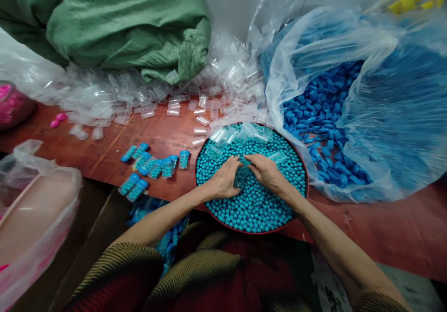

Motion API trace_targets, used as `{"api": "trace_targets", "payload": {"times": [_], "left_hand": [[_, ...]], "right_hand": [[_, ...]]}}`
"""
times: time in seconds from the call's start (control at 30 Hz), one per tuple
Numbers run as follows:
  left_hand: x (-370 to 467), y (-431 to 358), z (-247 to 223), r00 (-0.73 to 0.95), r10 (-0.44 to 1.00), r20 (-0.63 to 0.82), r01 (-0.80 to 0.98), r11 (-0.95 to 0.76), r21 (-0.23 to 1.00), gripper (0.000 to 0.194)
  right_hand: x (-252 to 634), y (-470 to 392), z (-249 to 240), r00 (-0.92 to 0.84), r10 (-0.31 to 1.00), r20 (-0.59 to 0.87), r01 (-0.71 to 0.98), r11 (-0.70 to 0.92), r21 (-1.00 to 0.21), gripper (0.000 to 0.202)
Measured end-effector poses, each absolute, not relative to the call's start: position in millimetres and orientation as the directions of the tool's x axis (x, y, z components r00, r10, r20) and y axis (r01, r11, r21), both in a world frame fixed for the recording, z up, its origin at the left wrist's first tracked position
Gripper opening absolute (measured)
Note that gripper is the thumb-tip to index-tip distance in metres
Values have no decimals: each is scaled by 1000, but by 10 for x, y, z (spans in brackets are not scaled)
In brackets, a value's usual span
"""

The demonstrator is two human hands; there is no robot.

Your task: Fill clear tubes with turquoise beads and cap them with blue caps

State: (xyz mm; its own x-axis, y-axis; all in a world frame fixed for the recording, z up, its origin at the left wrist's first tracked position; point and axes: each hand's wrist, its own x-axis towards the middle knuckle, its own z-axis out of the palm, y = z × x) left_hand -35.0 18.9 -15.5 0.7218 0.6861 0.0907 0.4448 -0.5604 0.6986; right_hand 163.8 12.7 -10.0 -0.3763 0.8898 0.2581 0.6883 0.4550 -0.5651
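Observation:
A round red-rimmed tray (306, 181) full of turquoise beads (258, 212) sits before me, with several clear plastic tubes (228, 135) lying on the beads at its far side. Over the middle of the beads, my left hand (226, 177) curls its thumb and fingers around small clear tubes (240, 178). Facing it, my right hand (265, 170) has its fingers bent and drawn together at the tubes' upper end; what they pinch is hidden. Left of the tray lie several bead-filled tubes with blue caps (184, 159).
Loose clear tubes (172, 107) are heaped along the back under a green sack (132, 23). At right, an open plastic bag (394, 107) spills blue caps (328, 125) onto the red table (384, 223). A bowl of pink pieces (14, 107) stands far left.

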Motion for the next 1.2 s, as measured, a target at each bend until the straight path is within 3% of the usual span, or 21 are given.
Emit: {"api": "trace_targets", "payload": {"times": [0.17, 0.3, 0.4, 0.5, 0.67, 0.8, 0.93, 1.07, 1.2], "left_hand": [[-387, 238, -165, 719, 694, 34, 431, -483, 762, 94], [-360, 265, -103, 756, 654, -15, 466, -523, 714, 96], [-289, 285, -25, 749, 659, -65, 537, -547, 643, 93], [-219, 298, 48, 731, 671, -124, 609, -559, 563, 85], [-196, 315, 77, 749, 646, -146, 600, -569, 563, 75], [-224, 317, 25, 764, 632, -130, 565, -558, 607, 77], [-254, 299, -50, 758, 648, -70, 532, -552, 642, 79], [-297, 249, -118, 754, 657, 5, 498, -576, 648, 73], [-330, 209, -162, 756, 647, 100, 478, -650, 591, 72]], "right_hand": [[1634, 150, -113, -274, 938, 210, 589, 337, -734, 25], [1543, 190, -135, -241, 953, 182, 631, 297, -717, 17], [1538, 174, -120, -311, 942, 125, 714, 318, -623, 22], [1671, 97, -6, -374, 924, 78, 810, 367, -457, 31], [1990, 47, 259, -150, 989, 7, 982, 150, -112, 27], [2048, 109, 279, -36, 994, -106, 999, 37, 0, 20], [2071, 141, 205, -63, 997, -36, 995, 60, -82, 19], [2055, 173, 107, -127, 974, 187, 903, 192, -386, 29], [1872, 206, -61, -216, 961, 172, 704, 275, -655, 25]]}}
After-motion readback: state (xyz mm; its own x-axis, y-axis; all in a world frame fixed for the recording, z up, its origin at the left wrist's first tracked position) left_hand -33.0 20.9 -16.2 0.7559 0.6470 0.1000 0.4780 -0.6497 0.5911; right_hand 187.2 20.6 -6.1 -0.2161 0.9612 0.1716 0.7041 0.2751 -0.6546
